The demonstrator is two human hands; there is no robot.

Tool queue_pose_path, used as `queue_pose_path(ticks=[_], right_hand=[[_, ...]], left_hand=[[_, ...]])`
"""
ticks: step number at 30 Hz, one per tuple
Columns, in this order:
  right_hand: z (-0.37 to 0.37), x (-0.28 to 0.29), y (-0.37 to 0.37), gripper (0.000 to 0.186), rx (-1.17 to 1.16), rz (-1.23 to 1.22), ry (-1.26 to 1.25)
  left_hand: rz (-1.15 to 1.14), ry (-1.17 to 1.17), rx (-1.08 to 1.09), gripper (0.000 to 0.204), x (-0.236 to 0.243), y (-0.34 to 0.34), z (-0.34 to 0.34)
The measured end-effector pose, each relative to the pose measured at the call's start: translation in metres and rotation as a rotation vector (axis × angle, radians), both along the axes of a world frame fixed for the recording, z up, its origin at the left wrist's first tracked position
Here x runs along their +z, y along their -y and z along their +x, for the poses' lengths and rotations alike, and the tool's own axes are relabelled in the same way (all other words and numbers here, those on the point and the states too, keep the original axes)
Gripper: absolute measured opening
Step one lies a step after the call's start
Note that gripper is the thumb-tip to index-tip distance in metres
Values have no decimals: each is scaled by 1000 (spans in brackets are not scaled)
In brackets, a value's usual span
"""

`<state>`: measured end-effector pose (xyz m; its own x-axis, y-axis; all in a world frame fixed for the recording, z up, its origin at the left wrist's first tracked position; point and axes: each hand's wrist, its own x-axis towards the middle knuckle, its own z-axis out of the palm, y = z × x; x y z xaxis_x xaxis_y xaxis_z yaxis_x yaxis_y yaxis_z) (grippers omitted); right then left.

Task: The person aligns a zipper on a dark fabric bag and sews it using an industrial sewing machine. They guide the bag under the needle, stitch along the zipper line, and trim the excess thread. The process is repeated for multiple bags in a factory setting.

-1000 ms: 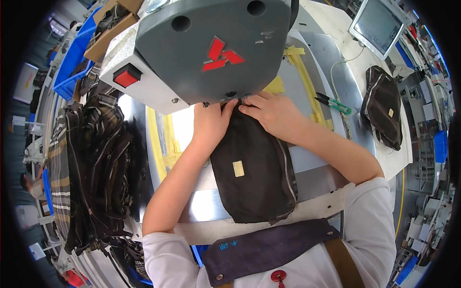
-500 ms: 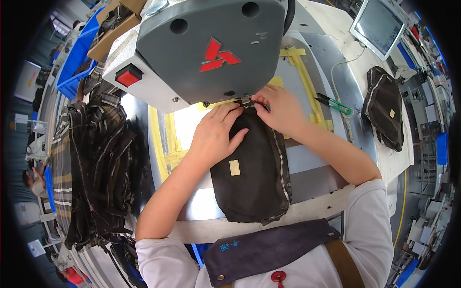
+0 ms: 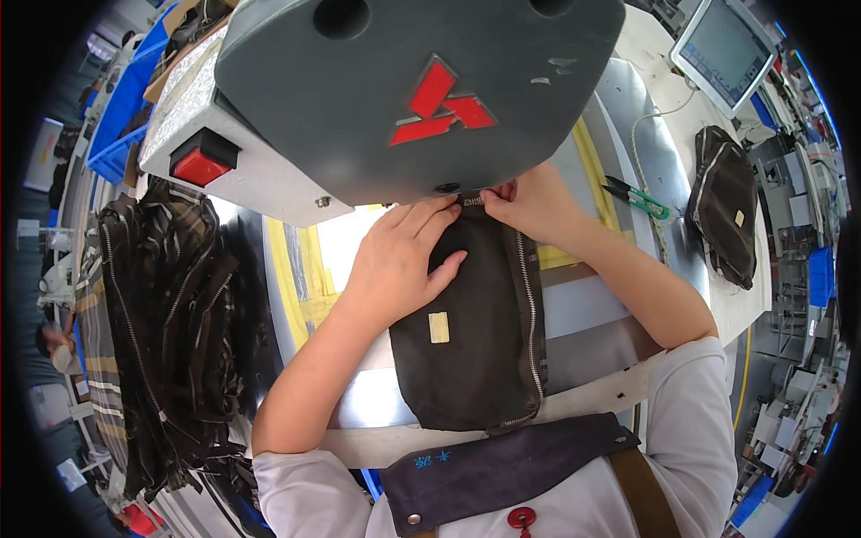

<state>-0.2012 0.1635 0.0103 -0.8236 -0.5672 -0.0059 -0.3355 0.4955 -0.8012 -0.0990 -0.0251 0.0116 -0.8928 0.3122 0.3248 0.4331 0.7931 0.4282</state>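
A dark brown fabric pouch (image 3: 466,359) with a metal zipper down its right side and a small cream patch lies lengthwise under a grey machine head (image 3: 359,108). My left hand (image 3: 395,260) rests on the pouch's upper left, its fingers laid out toward the far end and its thumb spread apart. At the far right corner, my right hand (image 3: 536,211) pinches the pouch's edge beside a short strip of zipper teeth. The machine head hides whatever lies just beyond my fingertips.
Many dark zippered pieces (image 3: 170,332) are heaped at left. Green-handled thread snips (image 3: 639,199) and another dark pouch (image 3: 725,211) lie at right, below a tablet-like screen (image 3: 725,52). A red switch (image 3: 203,160) sits on the machine's white side box. A blue bin (image 3: 117,148) stands far left.
The machine head looks larger and lower in view, covering more of the work plate. Both hands stay at the pouch's far end, and the right fingers are curled in more.
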Motion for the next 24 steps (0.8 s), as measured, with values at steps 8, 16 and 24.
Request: queue_pose_path(ticks=[8,16,24], right_hand=[[12,-1,-3,14,232,87,-770],[7,-2,-2,22,330,87,-782],[17,-5,-13,29,412,252,-872]], left_hand=[[-1,13,20,44,-1,2,0],[-11,5,-20,44,2,7,-4],[-39,16,-15,45,2,9,-3]])
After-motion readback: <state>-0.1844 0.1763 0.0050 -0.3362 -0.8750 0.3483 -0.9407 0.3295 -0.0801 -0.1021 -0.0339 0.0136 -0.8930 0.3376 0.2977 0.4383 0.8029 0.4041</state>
